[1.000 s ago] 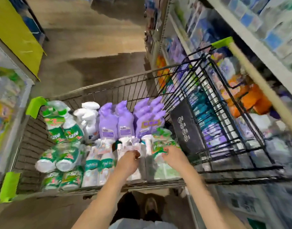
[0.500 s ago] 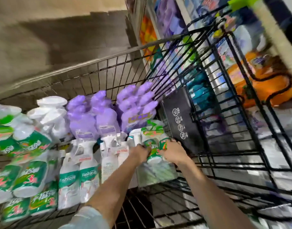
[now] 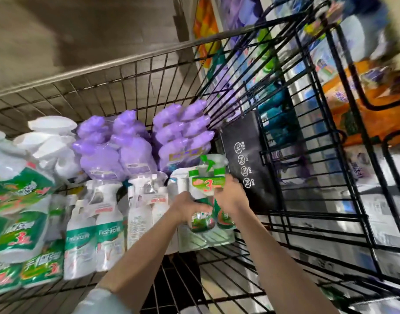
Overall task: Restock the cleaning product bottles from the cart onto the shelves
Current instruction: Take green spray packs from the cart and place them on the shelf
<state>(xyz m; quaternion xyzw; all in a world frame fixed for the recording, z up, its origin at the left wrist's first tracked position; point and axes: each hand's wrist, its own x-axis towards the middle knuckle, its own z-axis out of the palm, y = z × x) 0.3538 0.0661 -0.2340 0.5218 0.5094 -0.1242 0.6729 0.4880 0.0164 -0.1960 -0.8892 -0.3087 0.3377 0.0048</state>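
Green twin-pack (image 3: 207, 184) is now gripped by left hand (image 3: 187, 206) and right hand (image 3: 232, 196), raised slightly within the cart (image 3: 126, 58) versus a second ago; shelves (image 3: 237, 17) at 2 o'clock are not yet reached.

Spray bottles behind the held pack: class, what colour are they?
Purple spray bottles, best in the head view.
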